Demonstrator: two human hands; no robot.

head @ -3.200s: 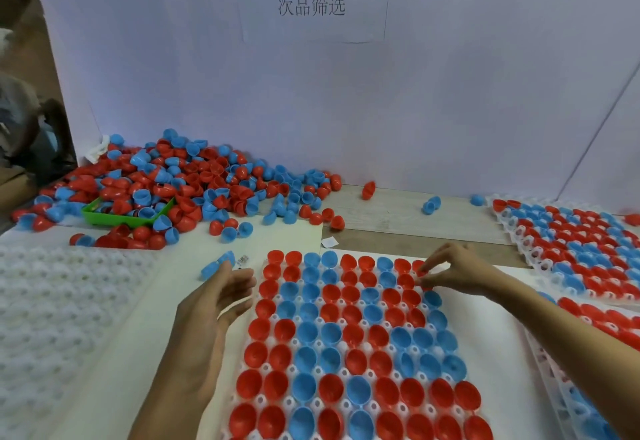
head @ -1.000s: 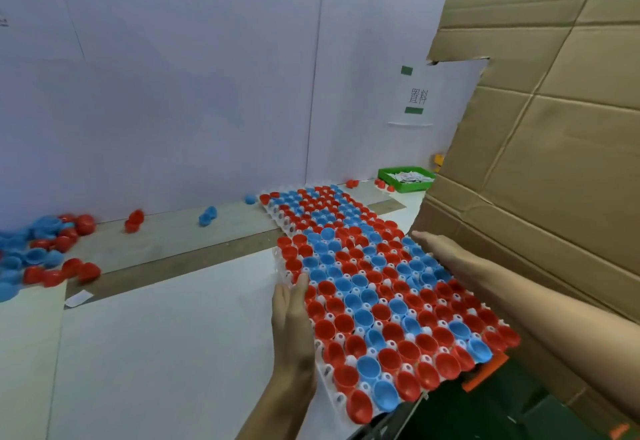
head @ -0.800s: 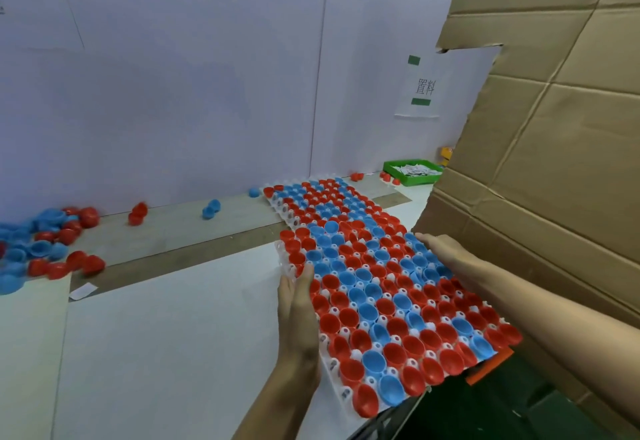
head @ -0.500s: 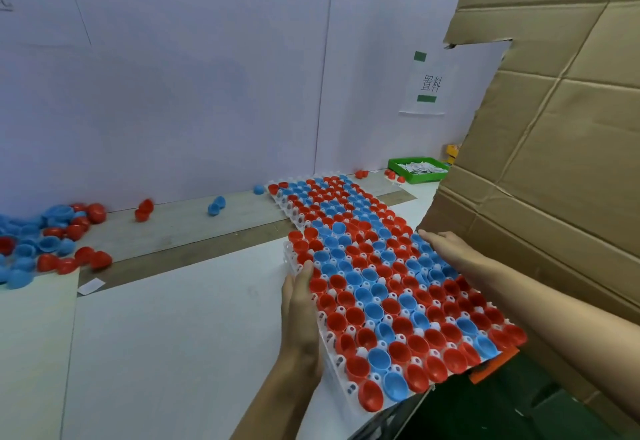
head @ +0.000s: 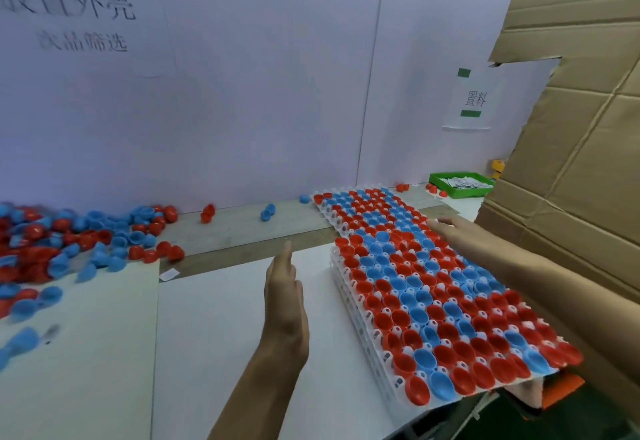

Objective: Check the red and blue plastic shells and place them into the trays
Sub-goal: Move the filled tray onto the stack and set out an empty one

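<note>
A white tray (head: 349, 295) filled with red and blue shells lies on top of a stack of trays at the table's right edge. Behind it a second filled tray (head: 332, 217) lies flat by the wall. My left hand (head: 284, 292) hovers flat and open over the table, a little left of the stack and apart from it. My right hand (head: 453, 230) reaches over the far end of the top tray with straight fingers. A heap of loose red and blue shells (head: 79, 242) covers the table at the left.
A large cardboard sheet (head: 568, 148) stands at the right, close to my right arm. A green bin (head: 460, 186) with white scraps sits at the back right. Single shells (head: 266, 212) lie along the white back wall. White paper (head: 221, 335) covers the table in front.
The filled tray has been set down on the stack at the right. My left hand has let go of its left edge and moved away to the left. The view has swung left.
</note>
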